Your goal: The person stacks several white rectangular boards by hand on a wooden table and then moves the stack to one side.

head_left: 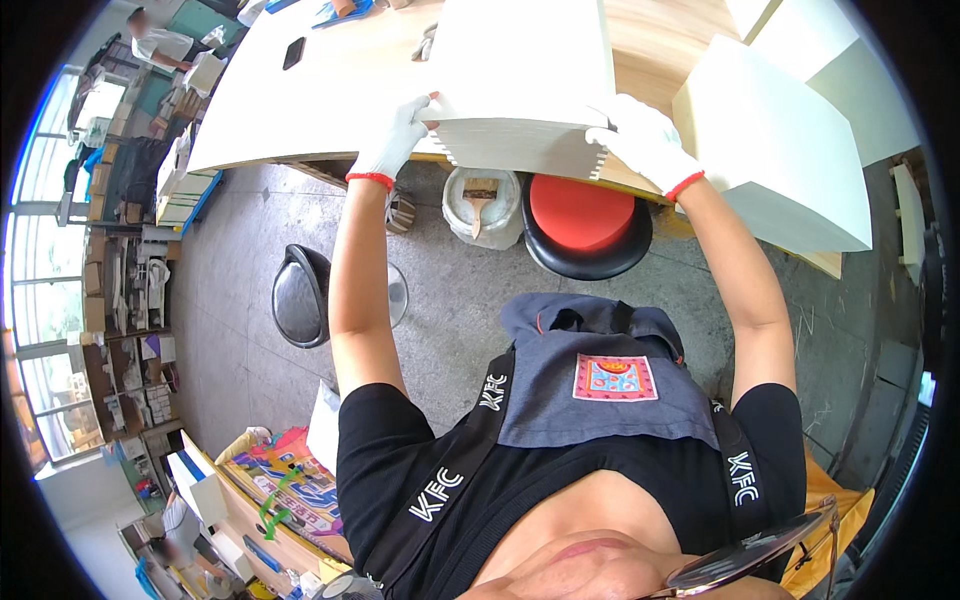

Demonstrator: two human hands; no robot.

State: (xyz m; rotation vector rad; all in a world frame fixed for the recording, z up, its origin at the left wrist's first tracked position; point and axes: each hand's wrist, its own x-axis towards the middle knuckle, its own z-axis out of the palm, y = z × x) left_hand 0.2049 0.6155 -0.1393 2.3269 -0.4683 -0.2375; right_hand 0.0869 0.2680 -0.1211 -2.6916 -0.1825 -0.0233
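A tall stack of white sheets or boards (520, 70) lies on the white worktable, its layered near side at the front edge. My left hand (398, 135), in a white glove with a red cuff, is closed on the stack's near left corner. A reddish fingertip shows past the glove. My right hand (645, 142), gloved the same way, grips the near right corner with its fingers bent around the edge. The undersides of both hands' grips are hidden.
To the right stand large white stacks (775, 150). A black phone (293, 53) lies on the worktable (300, 110). Below the edge are a bucket with a brush (480, 215) and a red-topped stool (583, 215); a black stool (300, 297) stands left. Another person (158, 45) is far left.
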